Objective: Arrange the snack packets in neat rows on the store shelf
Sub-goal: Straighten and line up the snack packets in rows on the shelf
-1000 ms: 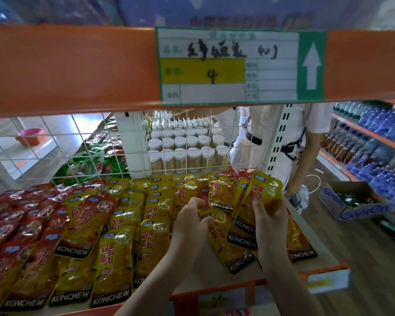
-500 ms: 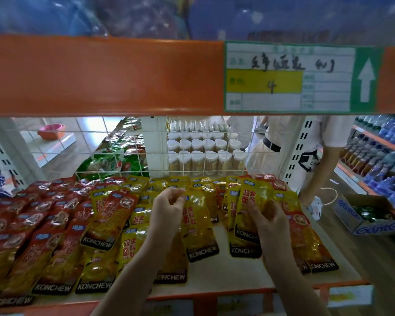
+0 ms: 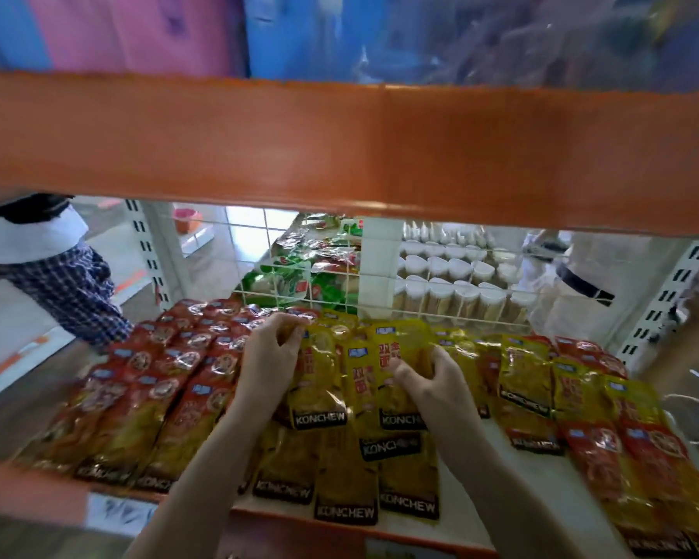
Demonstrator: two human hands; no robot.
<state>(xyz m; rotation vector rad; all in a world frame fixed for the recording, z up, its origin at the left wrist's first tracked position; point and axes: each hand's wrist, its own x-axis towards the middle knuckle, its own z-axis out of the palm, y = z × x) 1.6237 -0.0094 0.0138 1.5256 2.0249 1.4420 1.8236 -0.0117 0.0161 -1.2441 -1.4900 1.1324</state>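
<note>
Head view: since the earlier frame, red packets fill the left, and our left hand and right hand pinch glossy yellow packets at centre.

Store shelf, white deck under an orange beam: red snack packets left and far right, yellow snack packets centre. Left hand pinches a yellow packet's top; right hand grips an adjacent one. White-lidded jars behind wire mesh.
</note>
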